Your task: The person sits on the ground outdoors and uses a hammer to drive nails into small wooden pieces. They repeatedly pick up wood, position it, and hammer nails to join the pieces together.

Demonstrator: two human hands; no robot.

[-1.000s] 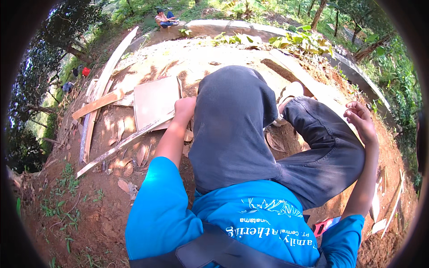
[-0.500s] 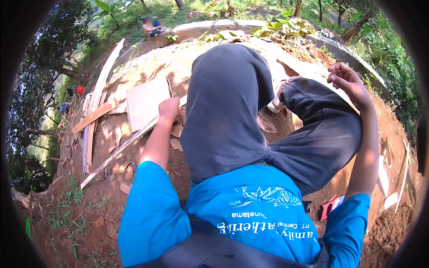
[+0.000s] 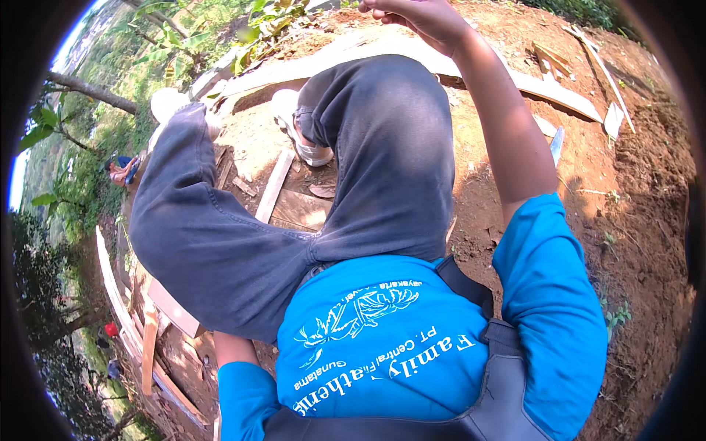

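My right hand [image 3: 423,18] is raised at the top edge of the view, its fingers loosely bent and partly cut off. Nothing shows in it. Below and behind it runs a long pale board [image 3: 533,82] on the soil, passing behind my raised knee. Of my left arm only a bit of forearm [image 3: 235,350] shows; it passes beneath my bent leg, which hides the hand. A flat pinkish-white panel [image 3: 173,307] lies beside that leg. Between my legs are a narrow wooden strip [image 3: 275,185] and a brown flat piece [image 3: 301,209].
A flat blue thing [image 3: 557,147] pokes out beside my right forearm. Wood scraps [image 3: 553,60] and a thin strip [image 3: 599,70] lie at the far right. Several planks [image 3: 149,342] lie at lower left, near a small red object [image 3: 111,329]. Another person [image 3: 123,170] sits far left.
My view and body have turned to the right, and my legs have shifted. The right hand has reached forward to the top edge. My left hand has gone out of sight behind the leg.
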